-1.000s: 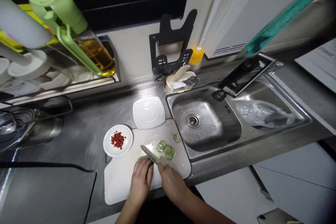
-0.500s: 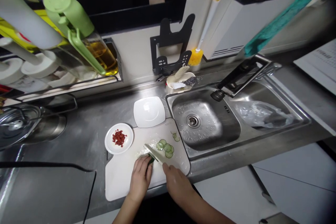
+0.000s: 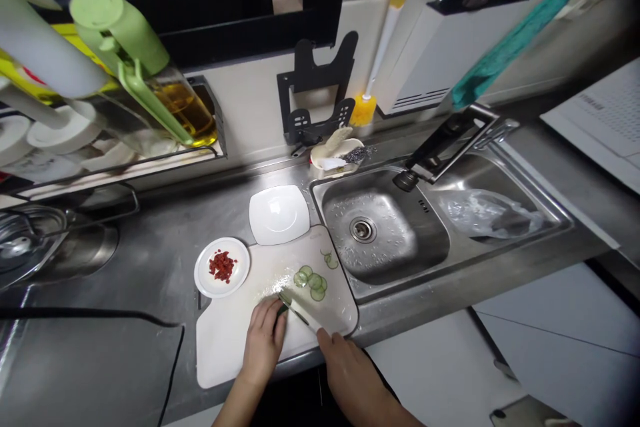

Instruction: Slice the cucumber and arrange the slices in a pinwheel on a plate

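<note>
My left hand (image 3: 264, 335) is curled over a dark green cucumber (image 3: 283, 309) on the white cutting board (image 3: 227, 347), hiding most of it. In my right hand (image 3: 345, 363) is the handle of a knife (image 3: 299, 315), its blade lying at a slant against the cucumber's cut end. Thin round cucumber slices (image 3: 314, 281) overlap on the board beyond the blade. A few curled peel-edged slivers (image 3: 329, 259) lie near the board's right edge. Wet shine covers the board's middle.
A white plate (image 3: 240, 290) holding chopped red pieces (image 3: 223, 266) rests at the board's left corner. Behind the board is a square white dish (image 3: 270, 200). The steel sink (image 3: 435, 260) lies to the right; a pot (image 3: 100, 247) stands far left, below an oil bottle (image 3: 187, 107).
My right hand has drawn the knife back towards me and to the right, its tip now near the cucumber. My left hand keeps its hold. The view has shifted slightly.
</note>
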### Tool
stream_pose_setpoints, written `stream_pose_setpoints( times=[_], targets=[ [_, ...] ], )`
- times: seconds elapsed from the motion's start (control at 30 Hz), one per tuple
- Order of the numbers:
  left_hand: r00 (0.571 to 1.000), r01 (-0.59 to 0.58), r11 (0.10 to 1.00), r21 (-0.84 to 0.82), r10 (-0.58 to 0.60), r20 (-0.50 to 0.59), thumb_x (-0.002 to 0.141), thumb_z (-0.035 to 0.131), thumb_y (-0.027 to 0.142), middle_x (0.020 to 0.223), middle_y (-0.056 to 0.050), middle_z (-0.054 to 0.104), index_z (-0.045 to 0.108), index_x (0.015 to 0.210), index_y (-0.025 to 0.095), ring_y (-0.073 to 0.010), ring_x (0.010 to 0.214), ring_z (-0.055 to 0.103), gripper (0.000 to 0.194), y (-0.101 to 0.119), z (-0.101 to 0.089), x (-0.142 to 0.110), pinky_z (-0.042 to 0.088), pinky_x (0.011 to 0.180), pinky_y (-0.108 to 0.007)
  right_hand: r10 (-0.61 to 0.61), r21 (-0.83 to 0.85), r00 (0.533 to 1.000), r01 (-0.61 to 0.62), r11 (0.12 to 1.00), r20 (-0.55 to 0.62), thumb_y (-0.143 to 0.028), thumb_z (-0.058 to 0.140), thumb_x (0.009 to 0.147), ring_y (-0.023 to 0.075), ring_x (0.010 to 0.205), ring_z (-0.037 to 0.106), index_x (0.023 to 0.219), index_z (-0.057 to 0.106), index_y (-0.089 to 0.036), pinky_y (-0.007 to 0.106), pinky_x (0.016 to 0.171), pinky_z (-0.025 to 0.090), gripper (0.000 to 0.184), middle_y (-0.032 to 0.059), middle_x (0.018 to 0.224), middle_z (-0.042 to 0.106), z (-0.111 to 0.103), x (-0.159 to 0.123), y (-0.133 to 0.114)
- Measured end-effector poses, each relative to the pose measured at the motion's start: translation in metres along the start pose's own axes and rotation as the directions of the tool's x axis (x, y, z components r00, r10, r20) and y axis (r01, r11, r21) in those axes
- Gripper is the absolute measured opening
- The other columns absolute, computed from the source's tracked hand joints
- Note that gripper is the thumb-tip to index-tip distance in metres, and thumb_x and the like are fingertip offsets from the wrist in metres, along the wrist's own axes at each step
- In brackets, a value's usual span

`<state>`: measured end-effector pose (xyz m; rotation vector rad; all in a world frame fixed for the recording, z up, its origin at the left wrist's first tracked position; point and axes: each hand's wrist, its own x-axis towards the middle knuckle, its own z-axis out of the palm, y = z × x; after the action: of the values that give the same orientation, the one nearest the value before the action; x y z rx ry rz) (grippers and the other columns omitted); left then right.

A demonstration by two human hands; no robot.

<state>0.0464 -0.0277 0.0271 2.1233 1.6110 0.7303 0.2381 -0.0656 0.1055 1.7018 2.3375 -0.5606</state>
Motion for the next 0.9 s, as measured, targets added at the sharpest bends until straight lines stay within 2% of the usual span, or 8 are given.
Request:
stream_pose_setpoints(
  times=[0.33,0.57,0.7,0.9],
  targets=[
    [1.000,0.004,1.000,0.021,-0.004,0.001,0.087,0.049,0.020,0.109,-0.009,0.063,0.058,0.109,0.019,-0.0207,0.104,0.058,0.023,0.000,0.001,-0.001,0.051,0.091,-0.040,0.044,0.044,0.998,-0.046,0.998,0.040,0.005,0.039,0.076,0.0161,0.069,0.062,0.114,0.053,-0.017,0.023,0.064,0.044,0.046,0.0074,0.088,0.066,-0.005,0.001,-0.002],
    [1.000,0.000,1.000,0.023,0.000,-0.004,0.087,0.049,0.020,0.107,-0.008,0.064,0.058,0.107,0.019,-0.0206,0.102,0.059,0.023,0.000,0.001,0.000,0.051,0.090,-0.039,-0.018,-0.002,1.000,0.017,1.000,-0.018,0.002,0.039,0.077,0.0176,0.075,0.062,0.118,0.052,-0.013,0.024,0.068,0.044,0.045,0.0097,0.092,0.066,0.001,0.002,-0.001],
    [1.000,0.000,1.000,0.019,0.000,0.002,0.087,0.049,0.020,0.107,-0.008,0.064,0.058,0.109,0.019,-0.0204,0.102,0.059,0.023,0.000,0.001,0.000,0.051,0.091,-0.040,-0.013,0.008,0.999,0.014,1.000,-0.045,0.002,0.040,0.078,0.0170,0.077,0.062,0.117,0.052,-0.013,0.023,0.069,0.043,0.043,0.0086,0.090,0.066,0.005,0.006,-0.001],
    [1.000,0.016,1.000,0.014,-0.016,0.017,0.087,0.049,0.019,0.106,-0.008,0.064,0.058,0.109,0.018,-0.0203,0.103,0.058,0.024,-0.001,0.001,0.000,0.050,0.091,-0.040,-0.035,-0.003,0.999,0.035,0.999,-0.020,0.001,0.040,0.080,0.0154,0.070,0.059,0.114,0.052,-0.014,0.023,0.065,0.042,0.039,0.0058,0.082,0.065,-0.001,0.015,-0.004]
  ],
)
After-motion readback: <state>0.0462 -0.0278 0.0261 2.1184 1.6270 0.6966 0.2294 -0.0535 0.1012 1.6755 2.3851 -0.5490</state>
